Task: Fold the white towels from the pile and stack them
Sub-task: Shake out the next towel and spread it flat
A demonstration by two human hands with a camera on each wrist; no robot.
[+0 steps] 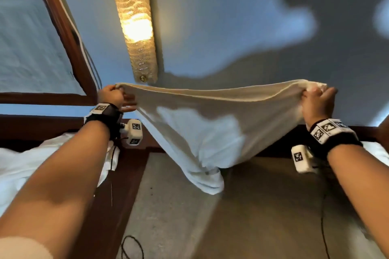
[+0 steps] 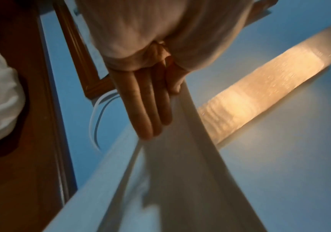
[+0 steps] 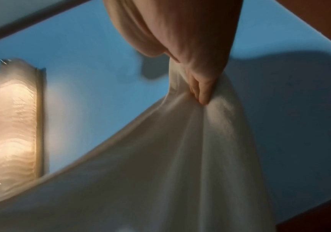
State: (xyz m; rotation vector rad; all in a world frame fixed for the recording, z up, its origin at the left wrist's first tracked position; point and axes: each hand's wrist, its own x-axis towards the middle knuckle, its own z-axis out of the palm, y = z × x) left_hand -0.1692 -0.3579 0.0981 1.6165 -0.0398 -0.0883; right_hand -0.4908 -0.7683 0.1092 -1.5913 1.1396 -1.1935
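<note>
A white towel (image 1: pixel 206 128) hangs spread in the air in front of a blue wall, held up by its top edge. My left hand (image 1: pixel 113 95) pinches the towel's left corner; in the left wrist view the thumb presses the cloth (image 2: pixel 182 164) against straight fingers (image 2: pixel 146 103). My right hand (image 1: pixel 317 99) grips the right corner, fingers (image 3: pixel 202 89) bunched into the fabric (image 3: pixel 170 172). The towel sags in the middle and its lower end hangs down in a bunch (image 1: pixel 208 183). More white cloth (image 1: pixel 31 166) lies heaped at the left.
A lit wall lamp (image 1: pixel 134 23) hangs on the blue wall above the towel. A dark wooden frame (image 1: pixel 63 25) runs along the left. Below are a dark wood ledge (image 1: pixel 117 185), a beige surface (image 1: pixel 242 216) and black cables (image 1: pixel 130 248).
</note>
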